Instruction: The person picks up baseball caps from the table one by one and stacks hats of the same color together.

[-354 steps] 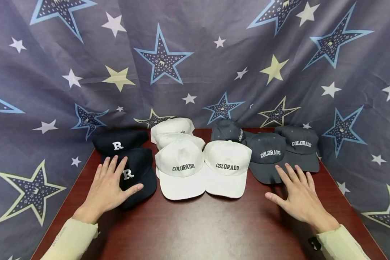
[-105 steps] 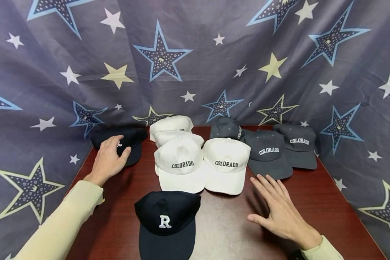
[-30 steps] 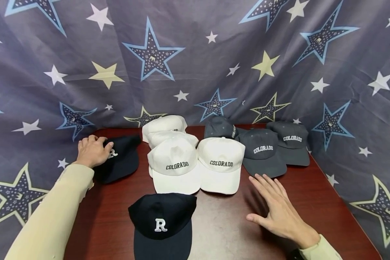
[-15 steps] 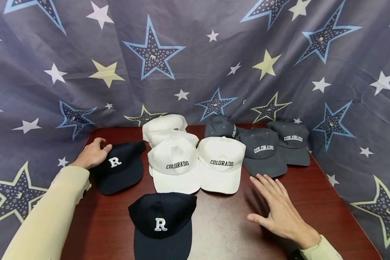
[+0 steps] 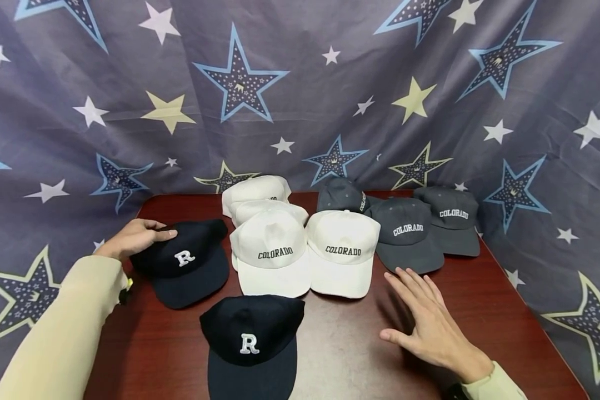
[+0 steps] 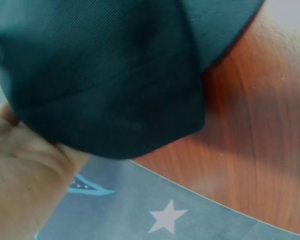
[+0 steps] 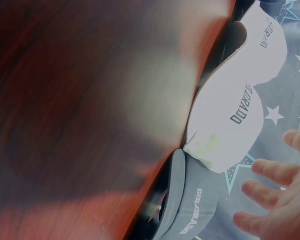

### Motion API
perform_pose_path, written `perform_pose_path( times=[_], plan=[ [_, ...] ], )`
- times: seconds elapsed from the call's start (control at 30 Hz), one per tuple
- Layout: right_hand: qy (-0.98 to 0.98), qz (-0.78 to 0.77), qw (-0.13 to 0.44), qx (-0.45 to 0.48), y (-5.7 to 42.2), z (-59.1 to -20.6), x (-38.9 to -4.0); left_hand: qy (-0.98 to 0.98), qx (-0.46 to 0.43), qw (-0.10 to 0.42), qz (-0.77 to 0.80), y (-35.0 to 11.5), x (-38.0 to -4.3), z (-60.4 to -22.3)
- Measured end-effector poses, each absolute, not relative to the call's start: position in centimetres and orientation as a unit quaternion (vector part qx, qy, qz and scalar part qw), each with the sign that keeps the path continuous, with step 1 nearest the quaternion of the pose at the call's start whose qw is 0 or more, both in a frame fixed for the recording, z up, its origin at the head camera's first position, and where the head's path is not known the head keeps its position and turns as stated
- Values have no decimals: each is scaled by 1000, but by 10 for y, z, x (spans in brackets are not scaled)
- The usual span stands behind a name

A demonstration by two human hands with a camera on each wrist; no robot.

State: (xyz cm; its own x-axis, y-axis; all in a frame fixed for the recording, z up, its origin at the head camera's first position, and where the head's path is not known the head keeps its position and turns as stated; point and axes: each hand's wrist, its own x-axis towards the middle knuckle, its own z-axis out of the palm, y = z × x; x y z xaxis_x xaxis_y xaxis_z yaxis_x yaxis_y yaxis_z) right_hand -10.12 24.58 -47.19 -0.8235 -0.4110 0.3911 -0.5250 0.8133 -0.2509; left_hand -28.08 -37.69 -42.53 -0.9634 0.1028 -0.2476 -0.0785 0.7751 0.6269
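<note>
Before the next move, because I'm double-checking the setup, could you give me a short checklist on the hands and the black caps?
1. Left hand gripping the rear black cap: ok.
2. Rear black cap lifted off the table: cannot tell.
3. Right hand holding nothing: ok.
4. Front black cap fully in head view: not ok, brim cut off at the bottom edge.
5. Both "R" letters readable: ok.

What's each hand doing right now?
Left hand: holding the rear navy cap, thumb on top.
Right hand: open, holding nothing.
</note>
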Motion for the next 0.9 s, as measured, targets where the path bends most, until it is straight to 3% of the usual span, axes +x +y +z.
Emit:
perform_pose_path(
  times=[0.63,0.9],
  plan=[
    [-940,179,155,247,246,-471,-100,921,103,151,345,-356,-257,-385],
    [-937,177,164,253,245,-471,-100,935,102,104,324,-354,-246,-370]
  ],
)
